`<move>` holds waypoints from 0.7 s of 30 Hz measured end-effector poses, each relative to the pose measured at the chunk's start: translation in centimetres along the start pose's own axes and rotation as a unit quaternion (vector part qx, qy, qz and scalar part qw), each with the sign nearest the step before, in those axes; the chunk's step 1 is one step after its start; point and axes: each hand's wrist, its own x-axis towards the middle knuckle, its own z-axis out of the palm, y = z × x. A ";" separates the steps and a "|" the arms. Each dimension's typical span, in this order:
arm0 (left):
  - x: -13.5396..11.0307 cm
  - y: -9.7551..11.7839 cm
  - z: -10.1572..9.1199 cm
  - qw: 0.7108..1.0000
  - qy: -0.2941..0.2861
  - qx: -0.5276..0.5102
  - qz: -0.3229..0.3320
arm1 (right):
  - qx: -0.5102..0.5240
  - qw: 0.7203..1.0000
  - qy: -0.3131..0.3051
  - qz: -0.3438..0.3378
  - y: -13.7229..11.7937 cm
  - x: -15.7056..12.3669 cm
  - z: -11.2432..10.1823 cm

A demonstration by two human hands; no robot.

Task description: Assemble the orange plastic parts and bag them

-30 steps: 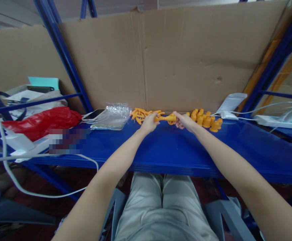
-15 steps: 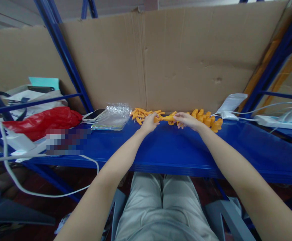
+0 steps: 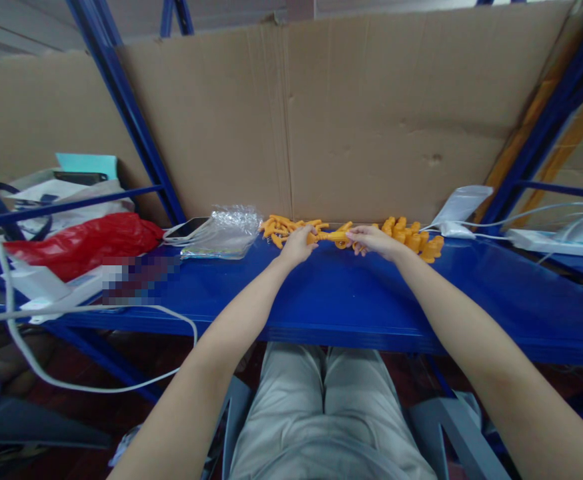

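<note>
An orange plastic piece (image 3: 333, 236) with a narrow neck stretches between my two hands, low over the blue shelf. My left hand (image 3: 298, 245) has its fingers closed on the left end. At the right end, my right hand (image 3: 373, 240) pinches the piece between thumb and fingers. Behind and left of my left hand lies a loose heap of thin, branching orange parts (image 3: 274, 229). Beyond my right hand, rounder orange parts (image 3: 411, 235) sit in a cluster. My fingers cover both ends of the held piece, and its exact kind is too small to tell.
A phone (image 3: 187, 229) and clear plastic packaging (image 3: 226, 233) lie left of the orange heap. Farther left are a red bag (image 3: 91, 243) and a white cable (image 3: 26, 353). A white pouch (image 3: 464, 207) stands at right. Cardboard (image 3: 361, 120) backs the blue shelf (image 3: 331, 300).
</note>
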 end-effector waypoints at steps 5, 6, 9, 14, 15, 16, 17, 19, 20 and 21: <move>0.1 -0.1 0.0 1.000 -0.008 -0.002 -0.006 | 0.001 1.000 -0.001 -0.005 0.1 0.0 -0.1; 0.1 -0.2 0.0 1.000 -0.010 -0.002 -0.006 | 0.002 1.000 0.000 -0.004 0.1 0.0 -0.1; 0.1 -0.3 0.0 1.000 -0.010 -0.009 -0.004 | 0.003 1.000 -0.003 -0.004 0.2 0.0 -0.2; 0.1 -0.2 0.0 1.000 -0.003 -0.016 -0.003 | -0.002 1.000 -0.008 -0.015 0.4 0.2 -0.4; 0.1 -0.1 0.0 1.000 -0.002 -0.013 -0.003 | -0.002 1.000 -0.007 -0.013 0.5 0.2 -0.4; 0.0 -0.1 -0.1 1.000 -0.002 -0.010 -0.004 | -0.001 1.000 -0.006 -0.011 0.5 0.2 -0.4; 0.0 -0.1 -0.1 1.000 -0.003 -0.008 -0.004 | 0.001 1.000 -0.004 -0.009 0.5 0.3 -0.3; 0.1 -0.1 -0.1 1.000 -0.006 -0.004 -0.007 | 0.003 1.000 -0.001 -0.004 0.5 0.3 -0.3; 0.1 -0.1 -0.1 1.000 -0.007 -0.004 -0.007 | 0.003 1.000 -0.001 -0.005 0.5 0.3 -0.3; 0.1 -0.2 0.0 1.000 -0.008 -0.006 -0.006 | 0.001 1.000 -0.003 -0.007 0.5 0.3 -0.3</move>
